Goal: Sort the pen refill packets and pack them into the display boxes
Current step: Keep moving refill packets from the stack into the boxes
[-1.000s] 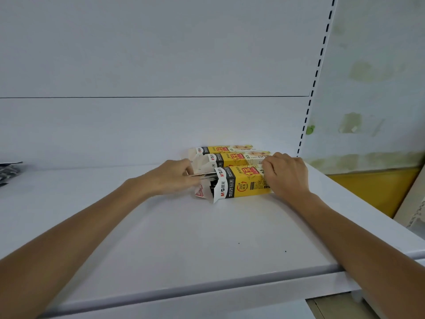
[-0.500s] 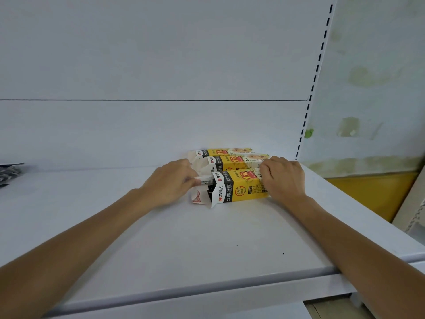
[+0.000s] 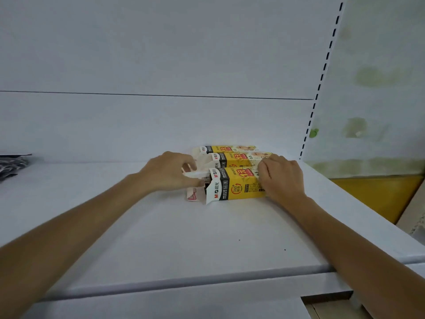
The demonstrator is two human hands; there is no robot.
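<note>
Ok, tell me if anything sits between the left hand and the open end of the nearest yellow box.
Nothing visible does. The left hand is already at the open left end of the nearest yellow box, fingers at its white flap. The right hand rests on the box's other end.

Both forearms were bare from the lower frame edge up to the wrists — no sleeve, cuff, watch or band showed on either. The left hand (image 3: 169,172) and the right hand (image 3: 281,178) were ungloved and carried no rings that could be seen. The fingernails looked short and plain — too small to tell more.
</note>
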